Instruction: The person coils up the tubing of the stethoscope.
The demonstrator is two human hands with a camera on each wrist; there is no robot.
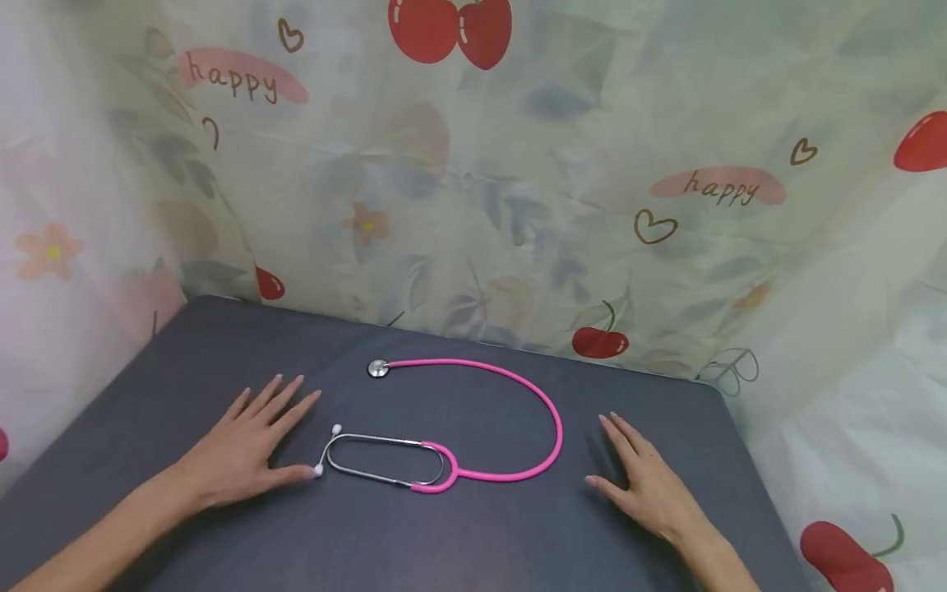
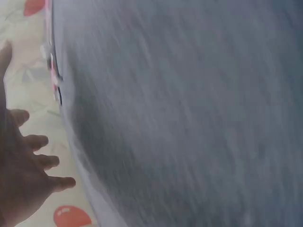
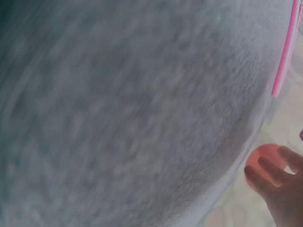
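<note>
A stethoscope with pink tubing point(image 1: 560, 427) lies on the dark grey table, its tube curving round to the right. Its round metal chest piece point(image 1: 378, 368) is at the far side, and the metal ear tubes with white ear tips point(image 1: 318, 470) point left. My left hand point(image 1: 247, 448), fingers spread and straight, is left of the ear tips; its thumb tip appears beside the nearer one, though contact is unclear. To the right of the tube's bend, my right hand point(image 1: 647, 481) is apart from it with fingers extended. In the right wrist view, part of the pink tube point(image 3: 284, 52) shows at the edge.
The grey table point(image 1: 473, 543) has a raised-looking back edge against a hanging curtain point(image 1: 473, 271) printed with cherries, flowers and the word "happy". More of this cloth hangs at the left and right sides.
</note>
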